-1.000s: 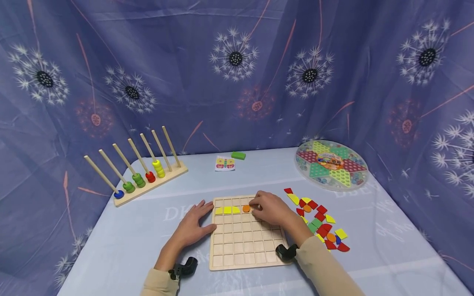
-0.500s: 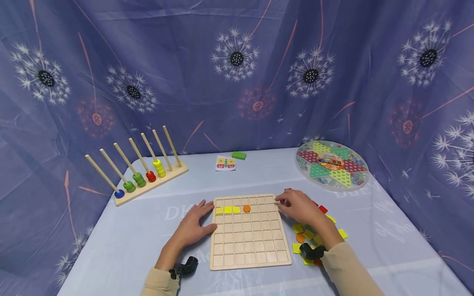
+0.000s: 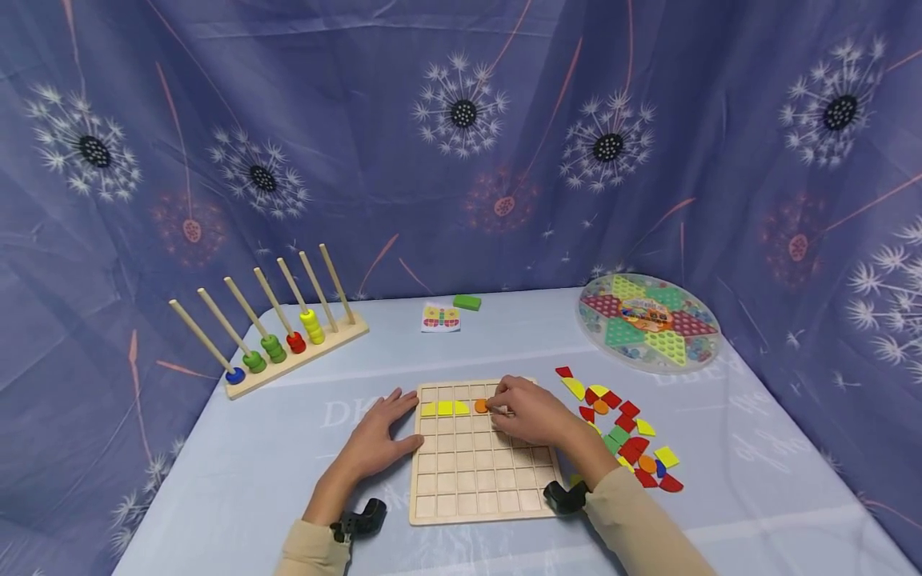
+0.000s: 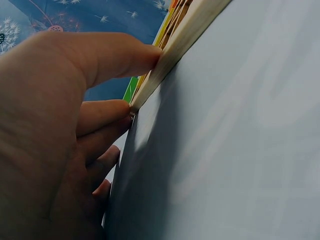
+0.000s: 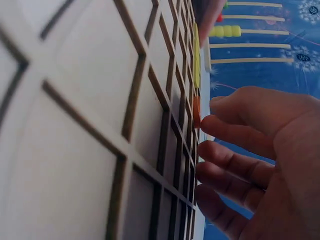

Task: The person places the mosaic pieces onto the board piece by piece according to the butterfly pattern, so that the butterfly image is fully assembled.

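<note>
A wooden grid board (image 3: pixel 465 484) lies on the table. Yellow tiles (image 3: pixel 445 408) sit in a row at its upper left, with an orange round tile (image 3: pixel 481 406) to their right. My left hand (image 3: pixel 373 438) rests against the board's left edge; the left wrist view shows its thumb and fingertips touching the wooden rim (image 4: pixel 172 57). Over the board's upper part is my right hand (image 3: pixel 529 412), its fingertips at the orange tile. In the right wrist view its fingers (image 5: pixel 235 135) are loosely bent beside that tile, and nothing shows between them. The hand hides some cells.
Loose red, yellow, green, orange and blue tiles (image 3: pixel 635 450) lie right of the board. Behind it are a butterfly picture card (image 3: pixel 441 318) and a green block (image 3: pixel 467 302). A peg stand with beads (image 3: pixel 298 360) stands left, a round star-patterned game board (image 3: pixel 648 324) far right.
My right hand moved off the board to its right edge, then came back left over it to the orange tile. My left hand stays at the left edge.
</note>
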